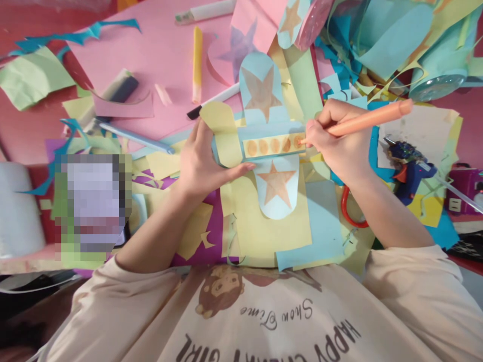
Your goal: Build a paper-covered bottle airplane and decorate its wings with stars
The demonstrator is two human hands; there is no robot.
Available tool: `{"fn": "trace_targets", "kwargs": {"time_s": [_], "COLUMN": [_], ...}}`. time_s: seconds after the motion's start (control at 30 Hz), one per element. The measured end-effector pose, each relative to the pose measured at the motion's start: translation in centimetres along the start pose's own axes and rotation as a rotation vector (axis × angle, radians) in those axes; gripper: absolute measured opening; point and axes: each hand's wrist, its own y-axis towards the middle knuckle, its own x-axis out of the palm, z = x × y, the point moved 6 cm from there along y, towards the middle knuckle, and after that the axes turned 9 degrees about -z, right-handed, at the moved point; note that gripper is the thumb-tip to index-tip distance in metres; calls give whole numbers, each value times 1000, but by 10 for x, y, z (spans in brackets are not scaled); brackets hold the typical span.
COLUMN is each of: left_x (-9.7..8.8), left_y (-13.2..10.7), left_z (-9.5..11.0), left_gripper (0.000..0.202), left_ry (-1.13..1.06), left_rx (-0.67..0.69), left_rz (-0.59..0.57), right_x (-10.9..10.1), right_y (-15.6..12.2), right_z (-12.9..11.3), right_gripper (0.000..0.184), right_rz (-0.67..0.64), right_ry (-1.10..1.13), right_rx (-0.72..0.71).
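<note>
An orange marker [370,119] is gripped in my right hand [339,133], its tip touching the last of several orange dots on a pale yellow paper strip [274,146]. That strip lies across a light blue paper cutout. Two rounded ends of the cutout carry brown-orange stars: one star [261,89] above the strip, the other [276,183] below it. My left hand [199,158] holds the cutout's left side, thumb stretched along the lower edge and the fingers partly hidden behind a rounded yellow paper flap [222,133].
A glue gun [409,173] and red-handled scissors [344,211] lie to the right. Paper scraps cover the table, with a yellow marker [196,65], a blue pen [136,137] and a white marker [211,11] among them. A transparent cup [439,75] lies upper right; a blurred-out phone [94,201] stands left.
</note>
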Motion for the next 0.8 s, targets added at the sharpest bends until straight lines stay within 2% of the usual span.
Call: {"fn": "trace_targets", "kwargs": {"time_s": [0.2,0.53,0.8], "left_x": [-1,-1,-1], "left_y": [1,1,1], "left_z": [0,-2,1], "left_gripper": [93,94,92], "left_ry": [-24,-42,22], "left_rx": [-29,-38,-12], "left_rz": [-1,-16,6], "right_x": [-1,0,2], "right_y": [1,1,2], "right_z": [2,1,4], "right_gripper": [43,37,42], "right_rz": [29,23,-17], "right_ry": [-34,19,24], "right_rx": [60,-39,-7]}}
